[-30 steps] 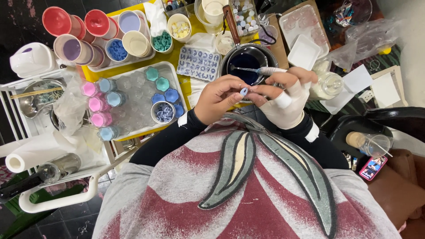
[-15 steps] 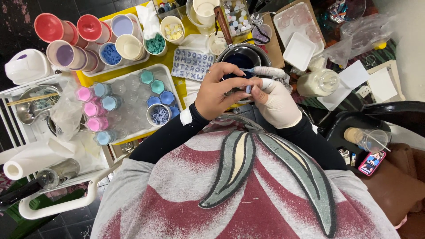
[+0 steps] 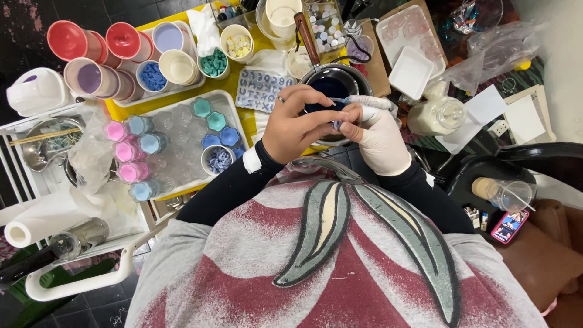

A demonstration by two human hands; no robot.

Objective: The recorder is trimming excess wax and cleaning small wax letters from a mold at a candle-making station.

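Far left, approx 9 o'clock: white rack (image 3: 36, 182) w/ a metal bowl (image 3: 42, 143), paper roll (image 3: 42, 222) lower down. At 11 o'clock, red cups (image 3: 91, 42) and pots of lilac and blue bits. Next right, a clear tray (image 3: 182, 146) w/ pink, blue and teal moulds; a small cup of lilac pieces (image 3: 218, 160) sits at its 4 o'clock corner. Above that, a blue-grey letter mould (image 3: 264, 89) on the yellow table (image 3: 124, 112).

Centre: left hand (image 3: 297, 124), bare, ring on one finger, fingers curled narrow, thumb and forefinger pinching a small pale-lilac piece (image 3: 336, 124). Right hand (image 3: 379, 136), white glove, touches it from the 3 o'clock side; fingers closed round a thin tool (image 3: 343, 101) whose tip points to 9 o'clock — prob. a dropper or fine brush, too small to tell. Both hands hover over a dark pot of deep-blue liquid (image 3: 331, 85) w/ wooden handle running to 12 o'clock.

Right, approx 2 o'clock: white square dish (image 3: 411, 73), glass jar of white stuff (image 3: 437, 115), paper sheets (image 3: 507, 115). At 4 o'clock, a clear cup w/ cork-coloured lid (image 3: 504, 194) and a phone (image 3: 510, 226).
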